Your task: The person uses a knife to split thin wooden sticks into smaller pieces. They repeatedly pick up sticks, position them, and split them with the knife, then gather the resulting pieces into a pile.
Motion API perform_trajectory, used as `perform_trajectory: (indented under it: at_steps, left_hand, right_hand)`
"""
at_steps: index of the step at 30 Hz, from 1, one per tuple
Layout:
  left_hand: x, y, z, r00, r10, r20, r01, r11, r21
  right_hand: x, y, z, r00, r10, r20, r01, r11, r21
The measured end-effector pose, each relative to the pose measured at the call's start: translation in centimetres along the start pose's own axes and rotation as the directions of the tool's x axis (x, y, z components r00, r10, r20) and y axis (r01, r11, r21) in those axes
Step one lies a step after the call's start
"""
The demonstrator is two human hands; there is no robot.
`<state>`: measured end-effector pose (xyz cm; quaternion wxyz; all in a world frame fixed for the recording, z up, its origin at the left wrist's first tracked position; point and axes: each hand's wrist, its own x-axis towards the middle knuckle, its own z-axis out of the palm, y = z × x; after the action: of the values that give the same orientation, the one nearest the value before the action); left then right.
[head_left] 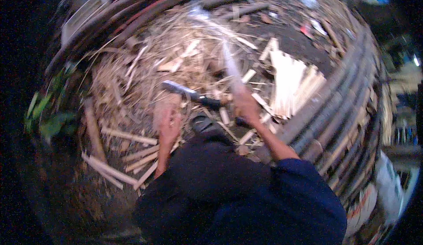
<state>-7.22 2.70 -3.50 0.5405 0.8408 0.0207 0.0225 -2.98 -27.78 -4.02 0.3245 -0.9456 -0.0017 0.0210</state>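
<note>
My left hand (169,128) is closed around a short upright brownish piece of wood (164,108). A knife with a grey blade (176,87) lies across the top of that piece. Its dark handle (207,100) points toward my right hand (245,106). My right hand is closed on a long pale stick (230,64) that rises away from me and is blurred by motion. I cannot tell whether this hand also touches the knife handle. My dark blue sleeves and body fill the lower middle of the view.
Split pale slats (288,84) are stacked to the right. Loose sticks (119,157) and straw-like shavings (132,68) cover the ground. Long dark poles (339,113) curve along the right and top. Green leaves (46,117) show at the left.
</note>
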Motion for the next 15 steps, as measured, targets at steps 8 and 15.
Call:
perform_trajectory:
  at_steps: [8, 15]
  left_hand:
    - [-11.9, -16.6, -12.5, 0.892, -0.252, -0.375, 0.416, 0.782, 0.464]
    - [-18.6, -25.3, -23.5, 0.374, -0.070, -0.925, 0.856, 0.409, 0.316]
  right_hand:
    - [1.4, 25.5, -4.3, 0.852, 0.459, -0.253, -0.502, 0.852, -0.144]
    - [4.8, 8.2, 9.0, 0.880, -0.471, -0.057, 0.450, 0.867, -0.216]
